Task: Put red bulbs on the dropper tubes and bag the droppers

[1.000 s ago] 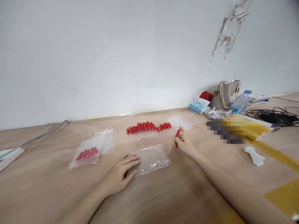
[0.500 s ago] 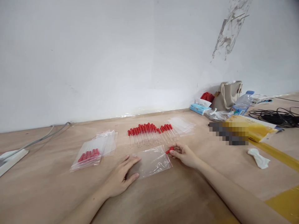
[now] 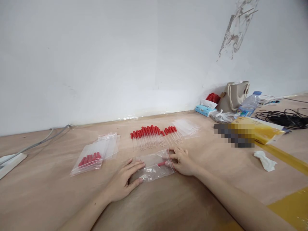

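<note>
A clear zip bag (image 3: 154, 175) lies flat in front of me. My left hand (image 3: 125, 181) rests on its left end with fingers stretched out and thumb apart, pressing it to the table. At the bag's right, red-lined mouth, my right hand (image 3: 183, 162) has its fingertips inside. They pinch a dropper by its red bulb (image 3: 161, 163), seen through the plastic; its clear tube cannot be made out. Just behind lies a row of several droppers (image 3: 149, 136), red bulbs toward the wall. To the left, a filled bag (image 3: 90, 158) shows several red bulbs inside.
More bags (image 3: 109, 144) lie beneath the filled one, and flat bags (image 3: 186, 127) lie behind at right. Farther right are a tissue pack (image 3: 205, 110), a bottle (image 3: 251, 104), a yellow pack (image 3: 261, 128), black cable (image 3: 284, 118) and crumpled tissue (image 3: 265, 161). A wall stands behind.
My right hand has moved left, bringing the dropper's red bulb from outside the bag's mouth to inside it. My left hand has stayed on the bag.
</note>
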Demonstrator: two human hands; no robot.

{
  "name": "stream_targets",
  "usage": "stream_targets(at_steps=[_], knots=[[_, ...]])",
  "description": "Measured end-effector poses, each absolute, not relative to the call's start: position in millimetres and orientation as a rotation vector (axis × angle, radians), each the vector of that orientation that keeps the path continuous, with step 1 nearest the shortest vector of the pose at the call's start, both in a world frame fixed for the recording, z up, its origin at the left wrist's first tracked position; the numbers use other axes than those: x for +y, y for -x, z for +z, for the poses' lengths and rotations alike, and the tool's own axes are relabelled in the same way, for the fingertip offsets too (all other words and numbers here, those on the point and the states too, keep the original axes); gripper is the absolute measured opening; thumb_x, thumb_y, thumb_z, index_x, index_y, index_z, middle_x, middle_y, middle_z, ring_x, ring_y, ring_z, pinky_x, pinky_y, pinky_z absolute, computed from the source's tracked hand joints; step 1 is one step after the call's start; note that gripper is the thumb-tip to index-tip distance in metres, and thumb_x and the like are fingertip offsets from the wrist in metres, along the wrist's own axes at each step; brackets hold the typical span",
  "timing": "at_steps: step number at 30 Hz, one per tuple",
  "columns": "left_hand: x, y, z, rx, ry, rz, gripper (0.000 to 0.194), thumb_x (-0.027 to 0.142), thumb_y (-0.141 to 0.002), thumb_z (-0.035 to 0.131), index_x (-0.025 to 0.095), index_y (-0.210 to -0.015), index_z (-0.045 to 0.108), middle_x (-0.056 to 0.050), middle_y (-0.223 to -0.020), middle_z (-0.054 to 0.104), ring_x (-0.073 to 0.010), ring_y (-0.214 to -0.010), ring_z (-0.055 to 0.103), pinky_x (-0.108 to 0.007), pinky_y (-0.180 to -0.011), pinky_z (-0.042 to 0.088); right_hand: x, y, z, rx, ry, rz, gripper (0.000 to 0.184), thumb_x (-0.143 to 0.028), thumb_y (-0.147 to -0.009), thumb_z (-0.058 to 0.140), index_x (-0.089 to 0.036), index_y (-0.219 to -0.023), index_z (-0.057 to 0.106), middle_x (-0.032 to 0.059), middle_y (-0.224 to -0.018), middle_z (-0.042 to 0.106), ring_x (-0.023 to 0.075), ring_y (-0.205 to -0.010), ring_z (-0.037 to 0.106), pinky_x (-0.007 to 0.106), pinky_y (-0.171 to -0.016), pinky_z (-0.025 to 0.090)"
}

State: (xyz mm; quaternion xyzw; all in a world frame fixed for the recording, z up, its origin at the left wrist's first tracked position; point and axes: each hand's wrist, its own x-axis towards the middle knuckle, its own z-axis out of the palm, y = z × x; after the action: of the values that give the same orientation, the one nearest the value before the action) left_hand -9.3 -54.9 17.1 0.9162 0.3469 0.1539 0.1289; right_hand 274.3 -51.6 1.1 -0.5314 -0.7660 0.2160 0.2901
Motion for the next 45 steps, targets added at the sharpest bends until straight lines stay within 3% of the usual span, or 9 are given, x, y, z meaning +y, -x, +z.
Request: stream_targets(at_steps=[4, 7, 12, 18, 23, 27, 32, 40, 45], knots=[[-55, 8, 19, 1.001, -2.65, 0.454, 0.04, 0.035, -0.084, 0.045, 0.026, -0.123, 0.043, -0.004, -0.127, 0.048, -0.0207, -0.118, 0.042, -0.047, -0.104, 0.023, -37, -285, 3, -1.777, 1.36, 0.631, 0.018, -0.03, -0.076, 0.051, -0.02, -0.078, 0.066, 0.005, -0.084, 0.063, 0.0174, -0.08, 0.056, 0.032, -0.075, 0.041], [-57, 7, 21, 1.023, -2.6, 0.469, 0.03, 0.035, -0.084, 0.045, 0.025, -0.112, 0.048, -0.004, -0.125, 0.049, -0.0194, -0.118, 0.042, -0.046, -0.104, 0.023, -14, -289, 9, -1.687, 1.514, 0.491, 0.012, -0.021, -0.072, 0.051, -0.016, -0.074, 0.062, 0.0024, -0.068, 0.062, 0.014, -0.063, 0.054, 0.025, -0.06, 0.042], [-60, 5, 25, 1.039, -2.533, 0.491, 0.017, 0.034, -0.085, 0.043, 0.023, -0.097, 0.048, -0.004, -0.124, 0.051, -0.0184, -0.116, 0.044, -0.044, -0.105, 0.023, 26, -274, 17, -1.691, 1.723, 0.294, 0.009, -0.017, -0.07, 0.051, -0.015, -0.074, 0.059, 0.0042, -0.074, 0.062, 0.014, -0.07, 0.056, 0.023, -0.063, 0.04], [-60, 5, 25, 1.03, -2.528, 0.51, 0.017, 0.031, -0.087, 0.04, 0.024, -0.1, 0.048, -0.004, -0.123, 0.052, -0.0186, -0.116, 0.044, -0.044, -0.105, 0.024, 59, -251, 17, -1.663, 1.877, 0.29, 0.005, -0.018, -0.071, 0.054, -0.014, -0.071, 0.056, 0.0128, -0.076, 0.061, 0.0216, -0.078, 0.058, 0.029, -0.067, 0.04], [-59, 5, 23, 1.017, -2.556, 0.506, 0.021, 0.031, -0.086, 0.041, 0.023, -0.104, 0.047, -0.004, -0.122, 0.051, -0.0181, -0.116, 0.044, -0.044, -0.105, 0.022, 58, -247, 26, -1.65, 1.91, 0.311, 0.015, -0.013, -0.072, 0.05, -0.011, -0.086, 0.054, 0.0202, -0.088, 0.059, 0.0268, -0.086, 0.058, 0.033, -0.07, 0.041], [-58, 6, 21, 1.0, -2.575, 0.525, 0.024, 0.031, -0.086, 0.042, 0.024, -0.108, 0.048, -0.004, -0.122, 0.052, -0.0191, -0.115, 0.045, -0.045, -0.105, 0.022, 28, -267, 34, -1.632, 1.815, 0.326, 0.034, -0.011, -0.073, 0.046, -0.012, -0.106, 0.042, 0.0119, -0.086, 0.058, 0.0198, -0.082, 0.057, 0.028, -0.069, 0.043], [-56, 5, 20, 1.001, -2.606, 0.52, 0.028, 0.031, -0.086, 0.042, 0.024, -0.112, 0.048, -0.004, -0.123, 0.051, -0.0189, -0.115, 0.045, -0.045, -0.105, 0.023, -19, -296, 13, -1.192, 1.412, 0.747, 0.058, -0.022, -0.073, 0.043, -0.019, -0.123, 0.015, -0.0062, -0.063, 0.045, 0.0102, -0.044, 0.049, 0.022, -0.041, 0.042], [-56, 5, 20, 1.02, -2.622, 0.488, 0.03, 0.033, -0.086, 0.041, 0.025, -0.114, 0.048, -0.004, -0.124, 0.051, -0.0193, -0.117, 0.043, -0.046, -0.104, 0.023, -41, -278, -6, -0.791, 1.143, 1.038, 0.041, -0.027, -0.065, 0.057, -0.025, -0.095, 0.03, -0.0079, -0.067, 0.05, 0.0099, -0.051, 0.057, 0.028, -0.055, 0.052], [-56, 6, 19, 1.02, -2.635, 0.498, 0.031, 0.033, -0.086, 0.041, 0.025, -0.115, 0.047, -0.003, -0.124, 0.05, -0.0189, -0.117, 0.044, -0.044, -0.105, 0.023, -50, -285, -4, -1.051, 1.16, 1.206, 0.027, -0.035, -0.064, 0.063, -0.02, -0.082, 0.049, -0.0021, -0.069, 0.057, 0.0111, -0.06, 0.059, 0.029, -0.063, 0.05]])
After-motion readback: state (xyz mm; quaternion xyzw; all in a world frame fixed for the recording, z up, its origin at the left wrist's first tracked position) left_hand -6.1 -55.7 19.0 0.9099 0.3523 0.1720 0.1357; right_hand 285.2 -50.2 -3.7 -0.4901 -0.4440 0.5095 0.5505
